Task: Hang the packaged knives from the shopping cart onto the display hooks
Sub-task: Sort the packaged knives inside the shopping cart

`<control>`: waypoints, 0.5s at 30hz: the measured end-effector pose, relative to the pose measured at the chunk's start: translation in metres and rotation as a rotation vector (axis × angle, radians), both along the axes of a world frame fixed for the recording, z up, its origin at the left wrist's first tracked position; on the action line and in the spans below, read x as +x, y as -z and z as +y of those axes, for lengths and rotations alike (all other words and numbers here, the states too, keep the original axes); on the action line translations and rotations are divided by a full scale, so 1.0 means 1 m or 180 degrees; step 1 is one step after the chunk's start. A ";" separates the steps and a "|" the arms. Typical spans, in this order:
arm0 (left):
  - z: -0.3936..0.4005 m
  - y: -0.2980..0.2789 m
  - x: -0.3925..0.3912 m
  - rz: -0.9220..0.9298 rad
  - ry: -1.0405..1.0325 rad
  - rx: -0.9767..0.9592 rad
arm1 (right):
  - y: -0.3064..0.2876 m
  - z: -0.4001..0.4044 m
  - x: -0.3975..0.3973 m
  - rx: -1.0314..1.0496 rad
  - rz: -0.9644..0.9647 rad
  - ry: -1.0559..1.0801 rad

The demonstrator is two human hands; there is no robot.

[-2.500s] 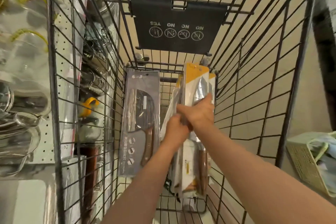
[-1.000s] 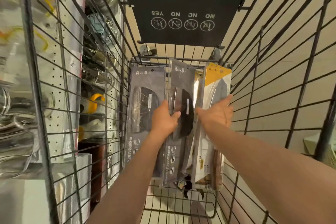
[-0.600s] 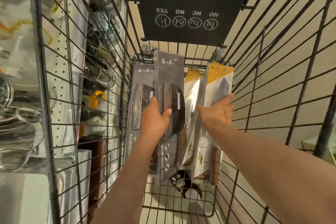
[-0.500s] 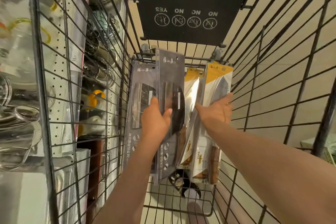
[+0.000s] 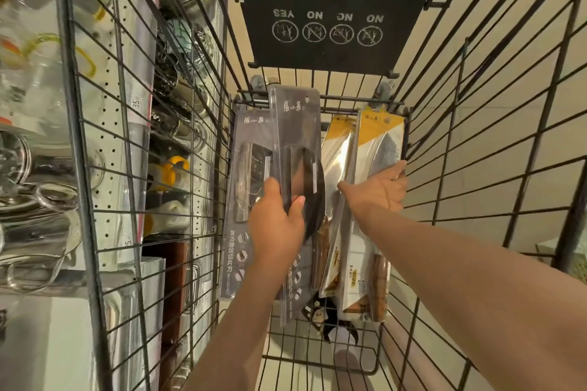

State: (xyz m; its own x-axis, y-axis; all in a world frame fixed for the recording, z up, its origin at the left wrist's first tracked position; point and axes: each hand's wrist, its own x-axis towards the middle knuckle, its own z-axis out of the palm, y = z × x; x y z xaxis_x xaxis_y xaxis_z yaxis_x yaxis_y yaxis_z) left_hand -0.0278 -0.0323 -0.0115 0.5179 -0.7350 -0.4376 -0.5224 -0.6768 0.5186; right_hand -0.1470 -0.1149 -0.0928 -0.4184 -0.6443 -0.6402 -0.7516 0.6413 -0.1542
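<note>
— Packaged knives: where are they seen, and how are they held?

— A grey knife package [image 5: 297,149] is gripped at mid-frame by the left hand [image 5: 278,225], thumb curled over its front face, fingers hidden behind it; it is raised above the others. The grip of the right hand [image 5: 379,190] is closed round the edge of a yellow-topped knife package [image 5: 378,149] just right of centre.

— And outward from there?

— A second grey package [image 5: 246,200] is stood just left of the lifted one, against the cart wall. Another yellow-topped package [image 5: 338,149] is wedged between the grey one and the held yellow one. All are contained upright in the wire shopping cart [image 5: 476,168]. A black flap with warning symbols [image 5: 330,16] is seen at the upper centre. Beyond the cart's left wall, a pegboard display [image 5: 108,98] with shiny metal kitchenware [image 5: 28,200] is glimpsed at the left of the frame, blurred.
</note>
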 end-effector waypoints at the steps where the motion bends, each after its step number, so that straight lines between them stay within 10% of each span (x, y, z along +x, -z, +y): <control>1: -0.002 0.000 0.001 0.0010 0.0038 0.0033 | 0.000 -0.001 0.001 -0.0004 -0.0006 0.0003; 15: -0.033 -0.022 0.057 -0.0294 0.0200 0.0577 | -0.004 -0.003 0.000 -0.0020 -0.0172 -0.0013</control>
